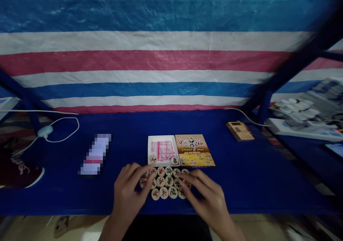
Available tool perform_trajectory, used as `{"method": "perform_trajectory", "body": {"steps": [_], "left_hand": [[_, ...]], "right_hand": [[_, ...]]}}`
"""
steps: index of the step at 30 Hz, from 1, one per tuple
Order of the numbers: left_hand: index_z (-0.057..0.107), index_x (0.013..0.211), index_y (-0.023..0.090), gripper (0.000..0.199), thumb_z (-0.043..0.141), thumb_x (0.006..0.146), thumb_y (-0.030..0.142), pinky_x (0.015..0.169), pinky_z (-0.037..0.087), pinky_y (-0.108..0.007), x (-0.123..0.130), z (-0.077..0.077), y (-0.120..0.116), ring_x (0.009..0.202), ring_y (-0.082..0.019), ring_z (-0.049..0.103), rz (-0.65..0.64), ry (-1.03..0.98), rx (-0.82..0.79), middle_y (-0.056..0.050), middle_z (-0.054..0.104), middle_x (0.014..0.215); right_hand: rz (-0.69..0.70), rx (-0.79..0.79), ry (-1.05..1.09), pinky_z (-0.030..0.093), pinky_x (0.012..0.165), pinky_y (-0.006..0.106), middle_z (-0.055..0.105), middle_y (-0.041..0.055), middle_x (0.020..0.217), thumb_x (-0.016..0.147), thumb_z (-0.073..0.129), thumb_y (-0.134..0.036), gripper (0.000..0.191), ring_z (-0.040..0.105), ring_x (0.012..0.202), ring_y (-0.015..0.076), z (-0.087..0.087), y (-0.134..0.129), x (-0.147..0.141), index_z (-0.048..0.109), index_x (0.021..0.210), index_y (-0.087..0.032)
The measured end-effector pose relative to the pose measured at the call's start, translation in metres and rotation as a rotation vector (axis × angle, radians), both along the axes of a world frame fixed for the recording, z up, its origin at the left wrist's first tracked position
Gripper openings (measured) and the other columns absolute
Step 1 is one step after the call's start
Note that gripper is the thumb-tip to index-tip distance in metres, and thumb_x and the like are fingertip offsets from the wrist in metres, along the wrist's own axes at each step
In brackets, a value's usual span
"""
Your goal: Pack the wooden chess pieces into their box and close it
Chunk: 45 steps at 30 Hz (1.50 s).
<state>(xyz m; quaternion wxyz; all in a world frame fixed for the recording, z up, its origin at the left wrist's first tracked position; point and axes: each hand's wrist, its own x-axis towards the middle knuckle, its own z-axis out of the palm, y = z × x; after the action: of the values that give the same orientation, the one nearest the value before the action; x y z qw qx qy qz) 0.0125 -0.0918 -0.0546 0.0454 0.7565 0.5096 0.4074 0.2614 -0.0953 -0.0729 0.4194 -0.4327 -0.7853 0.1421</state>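
Several round Chinese chess pieces (168, 181) lie in short rows on the blue table, with red characters on the left and black ones on the right. My left hand (132, 185) curves around the left end of the rows, thumb and index finger apart, and hides part of the pieces there. At the right end, my right hand (205, 191) rests its fingertips on black-marked pieces, its thumb and fingers spread. Just behind the rows stands a shallow white box tray (163, 138) with a red-marked and a black-marked piece in its near corners. Beside it lies the printed Chinese chess lid (195, 150).
A phone (95, 155) with a blurred screen lies to the left, near a white cable with a plug (45, 131) and a dark shoe (21, 173). A small brown box (240, 131) sits at the back right. Striped sheeting (160, 66) hangs behind the table.
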Motion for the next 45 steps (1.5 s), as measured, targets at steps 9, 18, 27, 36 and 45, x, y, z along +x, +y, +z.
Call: {"method": "perform_trajectory", "body": {"steps": [9,18,27,36,45], "left_hand": [[0.071,0.091,0.024,0.005,0.069,0.091,0.029,0.080,0.050,-0.039,-0.010,0.005,0.063,0.081,-0.020,0.061,0.002,0.266,-0.232,0.001,0.061,0.083],[0.071,0.089,0.024,0.007,0.069,0.091,0.030,0.091,0.047,-0.043,-0.008,0.014,0.074,0.086,-0.021,0.061,-0.038,0.373,-0.385,0.000,0.063,0.088],[0.071,0.089,0.024,0.019,0.077,0.084,0.041,0.084,0.043,-0.047,-0.001,0.011,0.074,0.091,-0.027,0.061,-0.015,0.463,-0.282,-0.002,0.065,0.092],[0.072,0.090,0.024,0.009,0.072,0.089,0.034,0.082,0.043,-0.043,0.001,0.015,0.074,0.089,-0.024,0.061,-0.012,0.443,-0.177,-0.001,0.066,0.094],[0.068,0.114,0.024,0.025,0.068,0.090,0.019,0.082,0.050,-0.038,0.004,0.012,0.059,0.089,-0.019,0.064,-0.022,0.073,0.038,0.000,0.074,0.104]], "right_hand": [[-0.022,-0.226,-0.378,0.042,0.057,0.027,0.069,-0.0006,0.086,0.095,0.063,-0.031,0.014,0.067,0.075,0.0152,0.023,0.077,0.003,0.076,0.097,-0.030],[-0.044,-0.303,-0.417,0.034,0.058,0.028,0.069,-0.0008,0.079,0.091,0.067,-0.030,0.009,0.064,0.069,0.0147,0.024,0.084,-0.009,0.076,0.093,-0.028],[-0.106,-0.280,-0.450,0.027,0.054,0.029,0.070,0.0011,0.074,0.084,0.075,-0.040,0.016,0.063,0.064,0.0171,0.024,0.084,-0.015,0.077,0.096,-0.029],[-0.095,-0.219,-0.443,0.035,0.057,0.031,0.067,0.0021,0.067,0.083,0.075,-0.039,0.016,0.070,0.083,0.0249,0.018,0.088,-0.018,0.076,0.094,-0.027],[-0.135,-0.144,-0.300,0.044,0.061,0.030,0.065,0.0011,0.077,0.090,0.061,-0.036,0.019,0.062,0.068,0.0163,0.027,0.085,-0.020,0.070,0.099,-0.022]]}}
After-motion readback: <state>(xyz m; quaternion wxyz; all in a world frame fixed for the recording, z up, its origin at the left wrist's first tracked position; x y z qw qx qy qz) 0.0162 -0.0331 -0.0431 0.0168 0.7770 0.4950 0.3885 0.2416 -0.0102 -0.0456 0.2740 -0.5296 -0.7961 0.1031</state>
